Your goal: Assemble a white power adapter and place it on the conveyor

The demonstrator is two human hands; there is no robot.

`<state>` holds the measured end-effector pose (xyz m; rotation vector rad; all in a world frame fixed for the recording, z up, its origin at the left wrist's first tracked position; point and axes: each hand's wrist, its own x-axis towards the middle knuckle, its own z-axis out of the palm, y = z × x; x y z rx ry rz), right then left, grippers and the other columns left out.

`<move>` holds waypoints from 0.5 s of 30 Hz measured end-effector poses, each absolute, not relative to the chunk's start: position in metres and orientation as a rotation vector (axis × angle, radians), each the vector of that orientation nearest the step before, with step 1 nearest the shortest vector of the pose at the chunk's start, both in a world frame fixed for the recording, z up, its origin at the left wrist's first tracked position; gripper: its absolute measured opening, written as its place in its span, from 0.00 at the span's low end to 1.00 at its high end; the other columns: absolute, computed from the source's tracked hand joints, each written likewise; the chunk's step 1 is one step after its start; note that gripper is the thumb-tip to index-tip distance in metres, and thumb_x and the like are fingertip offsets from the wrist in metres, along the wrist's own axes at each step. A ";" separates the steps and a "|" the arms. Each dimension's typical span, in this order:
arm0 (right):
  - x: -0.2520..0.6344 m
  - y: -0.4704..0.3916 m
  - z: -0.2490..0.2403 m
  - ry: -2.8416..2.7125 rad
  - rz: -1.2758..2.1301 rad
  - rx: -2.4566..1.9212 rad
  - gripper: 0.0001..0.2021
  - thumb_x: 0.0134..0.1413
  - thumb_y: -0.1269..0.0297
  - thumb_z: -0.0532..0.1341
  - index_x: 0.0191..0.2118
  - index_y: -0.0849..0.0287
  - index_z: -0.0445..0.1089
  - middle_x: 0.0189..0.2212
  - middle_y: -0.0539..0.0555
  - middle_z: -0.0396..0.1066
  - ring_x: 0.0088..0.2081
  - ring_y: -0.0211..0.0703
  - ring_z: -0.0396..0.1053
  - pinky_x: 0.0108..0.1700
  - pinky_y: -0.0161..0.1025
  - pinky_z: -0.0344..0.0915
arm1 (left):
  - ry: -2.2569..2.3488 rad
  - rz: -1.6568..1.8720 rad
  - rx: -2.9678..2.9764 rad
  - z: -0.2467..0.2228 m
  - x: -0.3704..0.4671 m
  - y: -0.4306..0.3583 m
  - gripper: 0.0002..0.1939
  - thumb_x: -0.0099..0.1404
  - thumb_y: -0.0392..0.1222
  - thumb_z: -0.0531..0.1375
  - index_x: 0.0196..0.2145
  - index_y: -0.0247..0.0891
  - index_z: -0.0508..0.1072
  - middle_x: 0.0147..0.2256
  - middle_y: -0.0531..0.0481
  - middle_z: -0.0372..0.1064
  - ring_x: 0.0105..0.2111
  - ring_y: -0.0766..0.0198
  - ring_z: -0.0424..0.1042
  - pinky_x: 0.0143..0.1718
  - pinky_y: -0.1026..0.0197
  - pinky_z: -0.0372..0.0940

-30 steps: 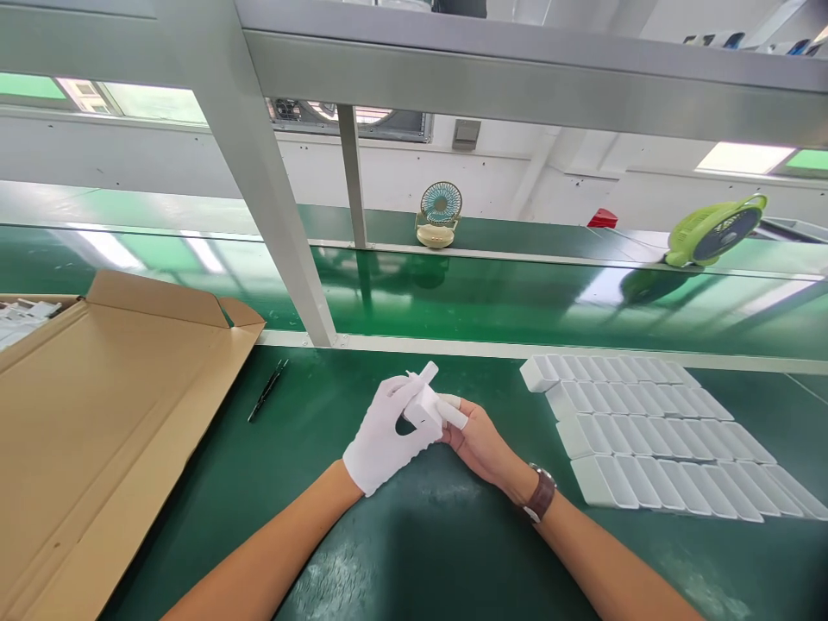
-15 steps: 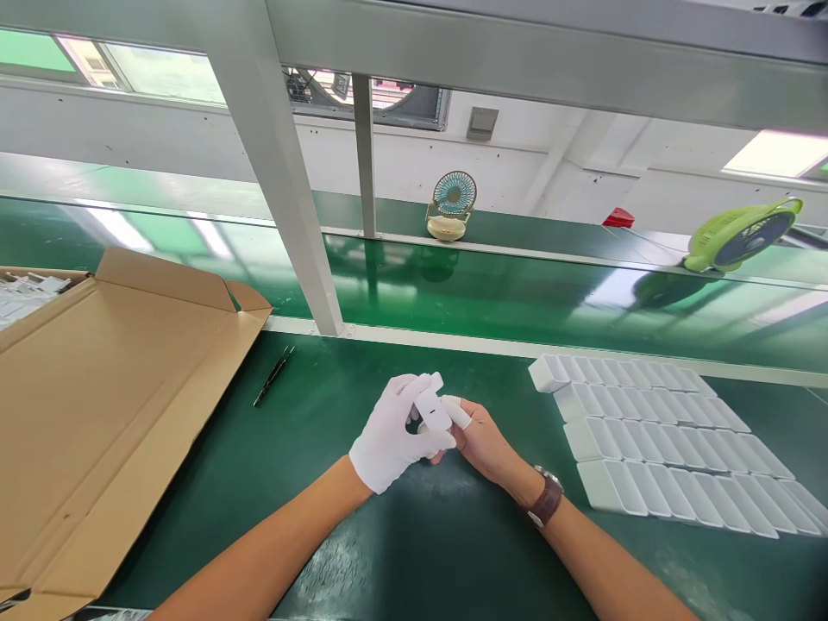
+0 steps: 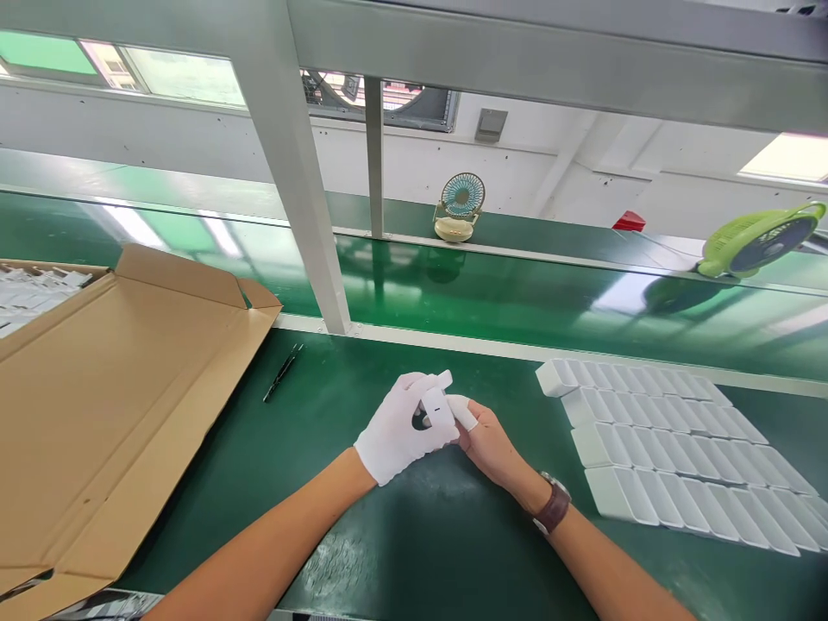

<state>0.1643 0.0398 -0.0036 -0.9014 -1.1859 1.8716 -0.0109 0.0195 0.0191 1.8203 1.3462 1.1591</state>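
A small white plastic part (image 3: 439,412) with a short dark slot in its face is held up over the green bench. My left hand (image 3: 399,429), in a white glove, curls its thumb and fingers around this part from the left. From the other side, my right hand (image 3: 488,444) pinches its edge; white covers show on its fingertips, and a watch is on the wrist. The fingers hide the back of the part and its lower edge. A narrow white tab stands out at its top, near the gloved fingertips.
To the right, several rows of white trays (image 3: 653,444) lie side by side. Black tweezers (image 3: 283,373) rest left of my hands. An open cardboard box (image 3: 148,336) holding white pieces fills the left. A metal post (image 3: 304,190) and two fans stand beyond.
The whole view has shifted slightly, so bench things appear a little further right. Both hands stay on the white part, which has turned slightly.
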 end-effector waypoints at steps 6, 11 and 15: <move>0.174 0.044 -0.017 -1.464 1.204 -1.103 0.22 0.59 0.52 0.67 0.56 0.53 0.70 0.53 0.59 0.73 0.49 0.52 0.75 0.53 0.52 0.74 | 1.373 0.991 1.925 0.014 -0.024 0.030 0.11 0.66 0.39 0.62 0.47 0.43 0.74 0.48 0.47 0.70 0.46 0.59 0.72 0.50 0.55 0.70; 0.181 0.045 -0.017 -1.917 0.667 -1.148 0.17 0.66 0.56 0.60 0.58 0.50 0.69 0.53 0.59 0.69 0.50 0.53 0.71 0.53 0.54 0.72 | 1.422 0.908 2.125 0.002 -0.041 0.040 0.18 0.67 0.32 0.57 0.52 0.42 0.74 0.49 0.46 0.73 0.50 0.56 0.71 0.56 0.51 0.67; 0.183 0.041 -0.015 -2.112 0.549 -1.115 0.17 0.67 0.57 0.58 0.60 0.49 0.67 0.49 0.58 0.69 0.48 0.53 0.71 0.51 0.54 0.72 | 1.697 1.054 2.067 0.003 -0.063 0.052 0.16 0.66 0.35 0.59 0.51 0.41 0.75 0.50 0.45 0.73 0.50 0.57 0.73 0.55 0.52 0.68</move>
